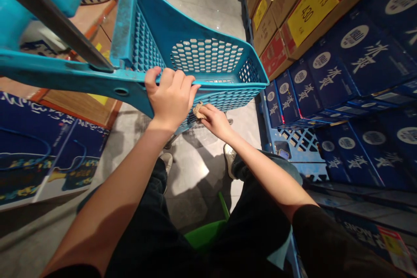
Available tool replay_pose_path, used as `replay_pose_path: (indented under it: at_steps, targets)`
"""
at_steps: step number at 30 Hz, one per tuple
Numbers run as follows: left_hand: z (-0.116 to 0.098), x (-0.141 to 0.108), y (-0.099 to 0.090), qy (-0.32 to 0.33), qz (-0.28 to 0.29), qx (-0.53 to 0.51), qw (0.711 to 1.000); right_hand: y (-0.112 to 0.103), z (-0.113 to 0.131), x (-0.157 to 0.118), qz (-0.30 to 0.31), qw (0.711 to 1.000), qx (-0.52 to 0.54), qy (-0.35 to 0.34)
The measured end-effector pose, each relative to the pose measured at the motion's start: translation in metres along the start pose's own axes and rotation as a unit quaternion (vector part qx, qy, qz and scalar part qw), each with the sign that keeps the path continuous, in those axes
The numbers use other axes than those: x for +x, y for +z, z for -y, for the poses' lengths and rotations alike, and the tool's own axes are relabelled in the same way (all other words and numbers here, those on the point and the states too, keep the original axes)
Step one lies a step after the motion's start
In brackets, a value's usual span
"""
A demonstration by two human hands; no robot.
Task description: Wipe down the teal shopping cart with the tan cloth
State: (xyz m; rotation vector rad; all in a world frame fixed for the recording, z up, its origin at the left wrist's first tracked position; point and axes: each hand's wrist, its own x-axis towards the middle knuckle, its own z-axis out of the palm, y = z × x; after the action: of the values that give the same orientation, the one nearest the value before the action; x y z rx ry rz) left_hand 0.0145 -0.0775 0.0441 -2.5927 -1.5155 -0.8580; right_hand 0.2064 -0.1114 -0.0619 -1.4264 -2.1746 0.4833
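A blue plastic shopping cart basket with honeycomb mesh walls stands in front of me, angled across the view. My left hand grips its near top rim, fingers curled over the edge and the thumb pointing right. Lower and to the right, my right hand pinches a crumpled tan cloth against the outer mesh of the near side wall. A dark metal bar slants across the cart's left end.
Blue drink cartons and brown boxes with yellow price signs are stacked on the right, over a blue pallet. Wooden crates and printed dark-blue boxes stand left. A green plastic seat shows between my legs.
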Motion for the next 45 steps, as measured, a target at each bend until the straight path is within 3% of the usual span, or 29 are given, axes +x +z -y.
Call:
replay_pose_path:
  at_steps: [7,12,16,19,27,34,38,45]
  targets:
    - [0.003,0.0,0.001,0.01,0.007,-0.005,1.0,-0.057,-0.048,-0.015,-0.171,0.979,-0.032,0.107]
    - [0.005,0.001,0.004,0.01,-0.012,-0.022,1.0,-0.105,-0.094,-0.034,-0.354,0.91,-0.037,0.212]
    - [0.006,0.001,0.006,0.003,-0.005,-0.022,1.0,-0.123,-0.115,-0.036,-0.414,0.865,-0.031,0.282]
    - [0.006,0.001,0.008,0.015,-0.02,-0.039,0.999,-0.114,-0.117,-0.029,-0.411,0.868,-0.039,0.278]
    - [0.007,0.001,0.003,-0.001,0.005,-0.001,1.0,-0.06,-0.075,-0.013,-0.306,0.941,-0.083,0.117]
    - [0.018,-0.002,0.01,0.029,-0.036,-0.038,0.998,-0.032,-0.021,-0.003,-0.128,0.987,-0.094,-0.008]
    - [0.018,0.0,0.004,0.019,0.006,-0.034,0.999,-0.034,-0.014,-0.002,-0.091,0.989,-0.115,-0.014]
    - [0.014,0.003,-0.004,0.028,-0.004,-0.022,0.999,-0.053,-0.043,-0.01,-0.12,0.975,-0.186,-0.001]
